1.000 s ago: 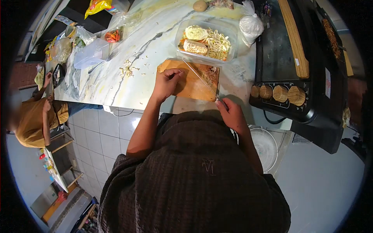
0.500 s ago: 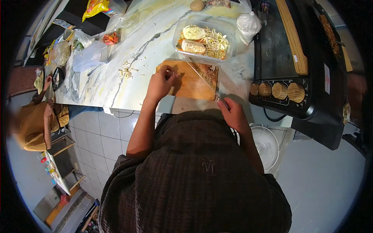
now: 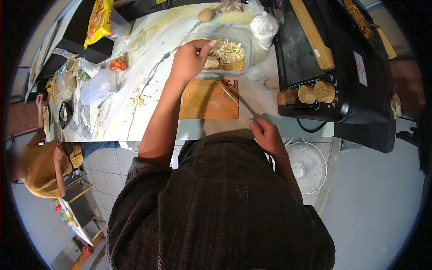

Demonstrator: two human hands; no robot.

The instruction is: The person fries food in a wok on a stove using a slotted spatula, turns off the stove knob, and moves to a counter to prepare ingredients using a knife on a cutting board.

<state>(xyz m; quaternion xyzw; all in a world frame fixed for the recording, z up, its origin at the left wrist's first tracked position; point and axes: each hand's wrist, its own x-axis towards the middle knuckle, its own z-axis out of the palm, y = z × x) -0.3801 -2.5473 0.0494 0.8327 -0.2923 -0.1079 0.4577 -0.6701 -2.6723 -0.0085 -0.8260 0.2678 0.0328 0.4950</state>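
My left hand (image 3: 189,60) is over the left part of a clear plastic container (image 3: 248,58), its fingers curled toward the thumb. Whatever it may be gripping is hidden. Bean sprouts (image 3: 232,55) fill the container's right side, with a pale block of food (image 3: 211,63) next to them, partly covered by the hand. My right hand (image 3: 268,135) is closed around the handle of a knife (image 3: 230,94). Its thin blade slants up-left across the wooden cutting board (image 3: 209,105). Some brownish shreds lie at the board's upper right.
A black griddle (image 3: 346,90) with wooden knobs stands at right, a wooden paddle (image 3: 315,38) lying on it. Behind are a bag of white powder (image 3: 264,29) and an egg (image 3: 205,15). Scraps (image 3: 138,99) and an empty-looking tub (image 3: 96,85) are left. Another person (image 3: 45,166) sits far left.
My left hand has moved from the cutting board up over the container, covering the pale round piece seen there before. The right hand still holds the knife. The whole view has shifted somewhat.
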